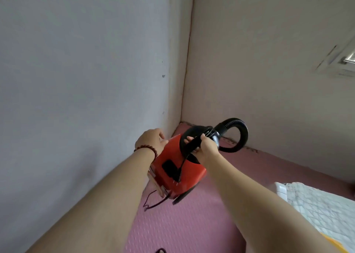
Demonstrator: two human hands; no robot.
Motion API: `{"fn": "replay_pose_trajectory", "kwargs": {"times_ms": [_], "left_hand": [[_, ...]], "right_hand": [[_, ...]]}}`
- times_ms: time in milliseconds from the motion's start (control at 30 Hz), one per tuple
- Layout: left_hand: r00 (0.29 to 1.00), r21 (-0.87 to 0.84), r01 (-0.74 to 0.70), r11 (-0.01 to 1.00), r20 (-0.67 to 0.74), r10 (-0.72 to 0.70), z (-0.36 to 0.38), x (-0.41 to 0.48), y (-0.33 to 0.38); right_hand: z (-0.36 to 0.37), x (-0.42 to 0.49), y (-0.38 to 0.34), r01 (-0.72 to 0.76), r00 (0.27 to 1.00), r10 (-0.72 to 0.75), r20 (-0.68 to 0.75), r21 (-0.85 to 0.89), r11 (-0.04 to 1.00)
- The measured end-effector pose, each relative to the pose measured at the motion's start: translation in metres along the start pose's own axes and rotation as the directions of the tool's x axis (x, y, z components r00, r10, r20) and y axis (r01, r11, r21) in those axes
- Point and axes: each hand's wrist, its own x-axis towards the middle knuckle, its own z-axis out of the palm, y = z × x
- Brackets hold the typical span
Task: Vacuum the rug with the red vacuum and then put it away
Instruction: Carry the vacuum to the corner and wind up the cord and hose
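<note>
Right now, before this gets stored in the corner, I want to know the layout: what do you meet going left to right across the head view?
Grey wall → left hand → red vacuum → right hand on its handle → black hose loop → white quilted bedding.

Glossy red plastic vacuum (192, 173), ribbed black hose (234, 122), dimpled pink mat (182, 224), quilted white cloth (317, 204)
</note>
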Motion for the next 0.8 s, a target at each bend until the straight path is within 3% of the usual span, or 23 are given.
{"fn": "replay_pose_trajectory", "kwargs": {"times_ms": [100, 300, 433, 700, 800], "left_hand": [[1.0, -0.043, -0.017, 0.999, 0.003, 0.017, -0.005, 0.008, -0.003], [0.987, -0.179, -0.036, 0.983, 0.146, 0.063, -0.003, 0.027, 0.015], [0.979, -0.026, -0.063, 0.998, 0.192, 0.067, -0.002, 0.05, 0.026], [0.995, 0.051, 0.091, 0.995, 0.04, -0.093, 0.03, 0.105, 0.073], [0.985, 0.077, 0.171, 0.982, -0.005, -0.172, 0.041, 0.119, 0.089]], "right_hand": [[0.019, 0.004, -0.002, -0.028, 0.999, 0.027, 0.032, 0.014, 1.0], [0.046, 0.037, -0.005, -0.096, 0.993, 0.099, 0.062, -0.052, 0.994], [0.056, 0.063, -0.021, -0.141, 0.986, 0.148, 0.079, -0.088, 0.986], [0.057, 0.101, -0.08, -0.306, 0.927, 0.319, 0.196, -0.097, 0.947], [0.051, 0.117, -0.101, -0.262, 0.909, 0.33, 0.255, -0.267, 0.927]]}}
